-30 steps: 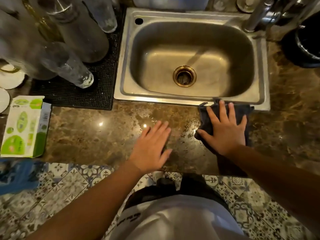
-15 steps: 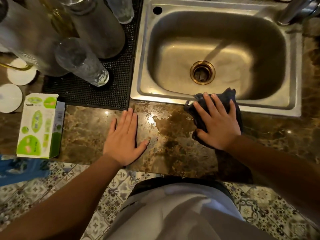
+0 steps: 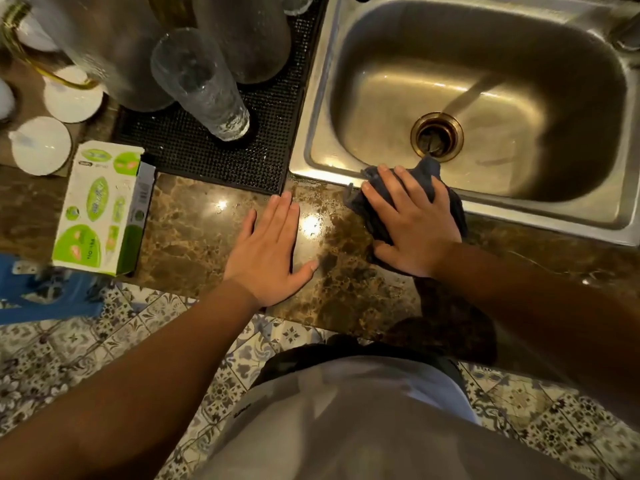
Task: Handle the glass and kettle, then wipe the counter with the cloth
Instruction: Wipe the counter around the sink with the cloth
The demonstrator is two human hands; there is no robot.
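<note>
Right hand point(image 3: 414, 223) — fingers spread, uncurled — presses the cloth point(image 3: 429, 174) on the sink point(image 3: 540, 216) rim, now further left; left hand point(image 3: 268, 251) stays flat on the counter point(image 3: 194, 237).

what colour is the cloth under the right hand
Dark blue-grey, plain. The cloth shows best in the head view, by the sink edge.

The right hand point(image 3: 412, 220) covers most of the cloth point(image 3: 431, 169); only its edges and one corner show past the fingers, so how it is folded underneath cannot be told. Beyond the grip, the sink point(image 3: 519, 216) and the tap point(image 3: 627, 29) are cut by the frame's top and right edges. Far left of the grip, the tall vessels point(image 3: 242, 36) lose their tops to the frame, the print on the box point(image 3: 100, 206) is too small to read, and a blue thing point(image 3: 45, 296) is blurred.
</note>
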